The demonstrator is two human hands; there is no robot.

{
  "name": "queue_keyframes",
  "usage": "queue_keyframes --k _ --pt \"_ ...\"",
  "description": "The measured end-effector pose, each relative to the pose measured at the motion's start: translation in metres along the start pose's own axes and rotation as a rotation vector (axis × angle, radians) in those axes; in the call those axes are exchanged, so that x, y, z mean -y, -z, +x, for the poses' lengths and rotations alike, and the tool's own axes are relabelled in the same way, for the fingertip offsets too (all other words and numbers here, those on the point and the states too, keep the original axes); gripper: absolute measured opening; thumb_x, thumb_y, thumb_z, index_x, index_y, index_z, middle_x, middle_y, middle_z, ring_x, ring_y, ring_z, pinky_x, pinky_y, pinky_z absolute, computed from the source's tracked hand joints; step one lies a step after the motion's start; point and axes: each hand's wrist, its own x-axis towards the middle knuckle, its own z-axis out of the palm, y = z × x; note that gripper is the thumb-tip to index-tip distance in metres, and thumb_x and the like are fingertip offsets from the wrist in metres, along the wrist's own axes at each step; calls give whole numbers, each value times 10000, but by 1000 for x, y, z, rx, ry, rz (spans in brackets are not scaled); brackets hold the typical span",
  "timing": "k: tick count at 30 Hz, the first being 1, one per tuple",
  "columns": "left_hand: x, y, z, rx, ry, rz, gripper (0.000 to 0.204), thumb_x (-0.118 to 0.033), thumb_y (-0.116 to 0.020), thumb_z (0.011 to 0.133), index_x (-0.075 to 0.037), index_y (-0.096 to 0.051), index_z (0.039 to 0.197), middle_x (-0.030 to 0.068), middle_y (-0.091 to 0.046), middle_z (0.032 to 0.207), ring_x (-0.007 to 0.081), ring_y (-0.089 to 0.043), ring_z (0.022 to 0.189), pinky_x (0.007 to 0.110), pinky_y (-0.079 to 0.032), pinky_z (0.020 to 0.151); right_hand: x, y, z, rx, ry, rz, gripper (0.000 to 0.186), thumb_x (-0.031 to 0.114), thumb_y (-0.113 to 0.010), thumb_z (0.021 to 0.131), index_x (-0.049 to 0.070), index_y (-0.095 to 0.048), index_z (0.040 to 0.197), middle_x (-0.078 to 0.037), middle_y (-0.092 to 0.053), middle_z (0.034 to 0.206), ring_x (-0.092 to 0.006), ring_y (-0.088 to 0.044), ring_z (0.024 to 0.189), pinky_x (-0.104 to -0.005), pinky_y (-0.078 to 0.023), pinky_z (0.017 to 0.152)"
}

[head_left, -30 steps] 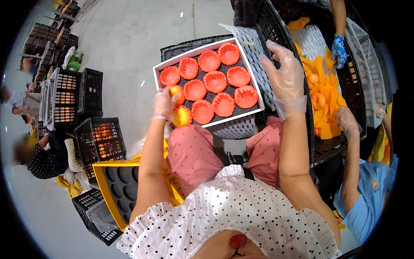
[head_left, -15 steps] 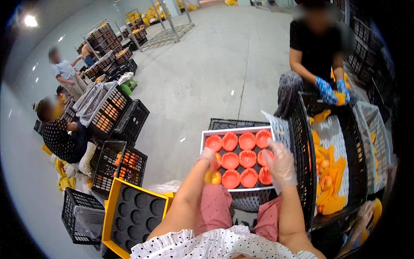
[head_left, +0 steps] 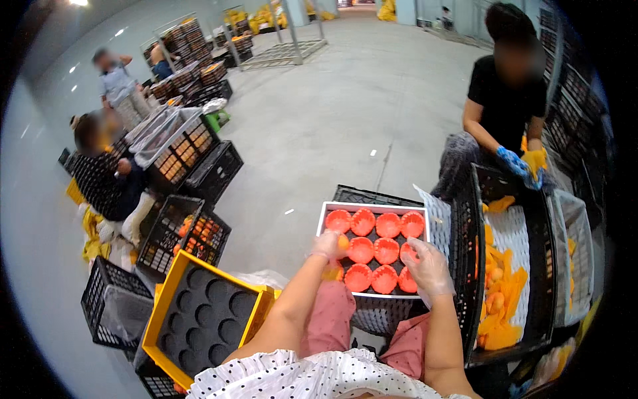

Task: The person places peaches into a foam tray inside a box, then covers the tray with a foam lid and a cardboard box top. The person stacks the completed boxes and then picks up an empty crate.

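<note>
A white-rimmed box (head_left: 320, 216) with a dark lining rests before my knees, holding rows of red ruffled cups (head_left: 386, 251). My left hand (head_left: 323, 246), in a clear thin glove, curls over a yellow-orange fruit (head_left: 343, 243) at the middle of the left column. Below that hand, another yellow-orange fruit (head_left: 333, 272) sits partly hidden at the box's lower left. My right hand (head_left: 428, 267), also in a clear glove, bends its thumb and fingers over the rim of a red cup (head_left: 407, 251) in the right column, covering part of it.
To my left leans a yellow tray (head_left: 174, 292) with round hollows. Black crates with fruit (head_left: 199, 229) stand beyond it. On my right is a black crate (head_left: 473, 266) of fruit and orange-yellow wrappings (head_left: 502, 312). A co-worker in blue gloves (head_left: 520, 165) sits behind it; other people are at far left.
My view has shifted, so the surroundings sit lower and slightly right. My right hand's fingers have come down onto the cup. The co-worker's hands have moved together over an orange-yellow item.
</note>
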Motion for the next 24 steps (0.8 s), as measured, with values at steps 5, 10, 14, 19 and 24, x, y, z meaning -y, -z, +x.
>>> queue_keyframes --k 5,10,14,19,24 --pt "-1 6 -13 -377 67 -417 757 -570 -761 620 -89 -515 1151 169 -657 959 340 -647 878 410 -510 788 7 6 1 109 -153 138 393 167 -691 797 35 -602 1157 -167 -627 1113 -265 -613 1008 -335 -475 880" --pt "-81 49 -77 -237 -112 -1528 478 -412 -649 855 -73 -489 1151 85 -613 1018 174 -617 899 297 -502 780 23 -9 -7 -56 -162 626 618 136 -713 791 70 -443 1342 -143 -524 1275 -238 -547 1075 -344 -468 890" --pt "-126 20 -90 -97 -458 -1205 414 -312 -626 876 -55 -497 1174 98 -554 1105 217 -519 1089 355 -417 945 49 -10 -9 108 -302 1300 669 187 -755 759 78 -428 1332 -106 -521 1237 -225 -561 1032 -351 -483 882" --pt "-111 23 -79 -530 -466 -729 422 -309 -626 872 -30 -533 1174 146 -504 1224 280 -463 1156 375 -343 1008 -3 22 -11 -376 -207 1092 596 361 -731 782 100 -490 1261 -63 -565 1124 -184 -578 969 -314 -504 763" --pt "27 -42 -50 -300 -177 -226 330 -281 -641 827 -64 -589 1070 175 -539 1109 347 -551 1017 397 -463 882 -88 81 -31 -790 -391 167 470 230 -628 877 54 -463 1281 -136 -552 1159 -233 -543 1045 -340 -432 936"
